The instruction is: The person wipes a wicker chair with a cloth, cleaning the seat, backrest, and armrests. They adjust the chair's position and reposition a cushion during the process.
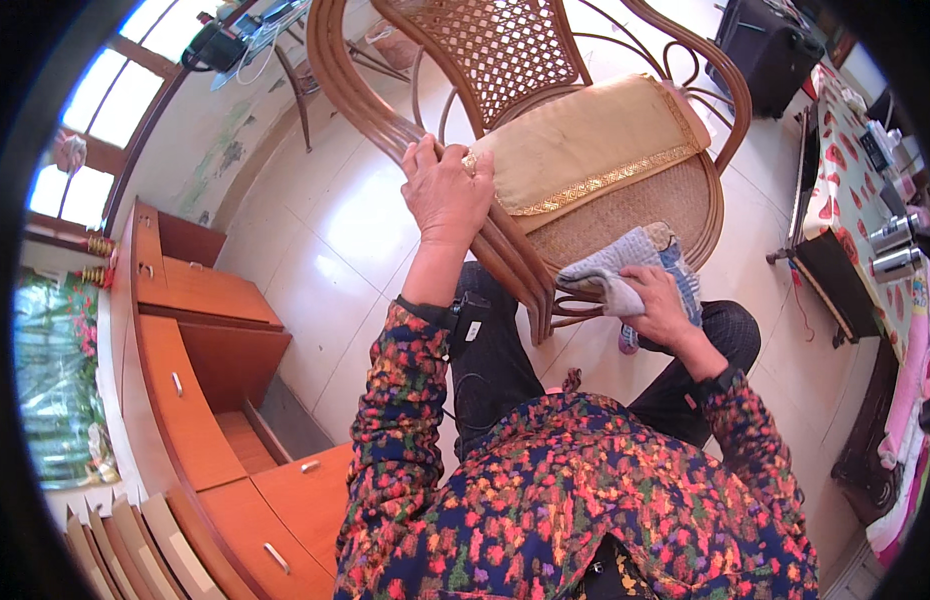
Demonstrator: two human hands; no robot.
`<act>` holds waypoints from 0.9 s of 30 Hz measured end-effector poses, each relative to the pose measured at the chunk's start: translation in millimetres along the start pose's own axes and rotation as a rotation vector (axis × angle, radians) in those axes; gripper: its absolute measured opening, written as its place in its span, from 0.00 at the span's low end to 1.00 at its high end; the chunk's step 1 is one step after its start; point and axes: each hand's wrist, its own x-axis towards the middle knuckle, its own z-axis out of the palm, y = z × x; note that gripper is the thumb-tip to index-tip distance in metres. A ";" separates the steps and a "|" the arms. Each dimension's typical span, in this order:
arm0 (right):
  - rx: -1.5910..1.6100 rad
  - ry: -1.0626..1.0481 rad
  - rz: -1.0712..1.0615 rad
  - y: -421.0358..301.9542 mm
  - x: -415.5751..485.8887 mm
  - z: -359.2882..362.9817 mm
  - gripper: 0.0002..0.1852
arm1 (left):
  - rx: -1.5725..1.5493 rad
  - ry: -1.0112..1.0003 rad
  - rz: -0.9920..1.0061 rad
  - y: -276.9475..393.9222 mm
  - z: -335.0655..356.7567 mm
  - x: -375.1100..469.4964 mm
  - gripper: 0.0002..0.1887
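A brown rattan armchair [517, 255] with a woven cane back stands in front of me. My left hand [448, 191] rests on its curved armrest, the fingers lying over the top. In my right hand [655, 304] is a folded grey-and-blue cloth [611, 262], gripped at the front edge of the woven seat [622, 202]. A folded beige cushion [585, 146] with a gold patterned border lies across the rear part of the seat. The cloth hides some of the seat's front rim.
An orange-brown wooden cabinet [187, 375] with a door ajar lines the left side. To the right, a table with a strawberry-print cloth [832, 165] carries bottles and metal flasks [896, 262]. A black suitcase [769, 56] stands behind the chair at the right.
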 end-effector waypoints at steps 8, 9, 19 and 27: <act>0.252 -0.342 0.063 -28.8 108.4 50.6 0.19 | -0.046 0.036 0.034 -6.2 1.6 1.2 0.19; 0.251 -0.328 0.070 -27.6 105.3 46.4 0.18 | -0.034 0.033 0.043 -6.3 1.0 1.2 0.19; -0.060 -0.067 0.140 11.2 1.1 -18.9 0.19 | -0.064 -0.013 0.015 1.8 -8.9 0.4 0.17; -0.066 -0.128 0.037 -15.0 6.8 2.4 0.24 | -0.043 -0.025 -0.005 4.3 -11.4 -2.6 0.15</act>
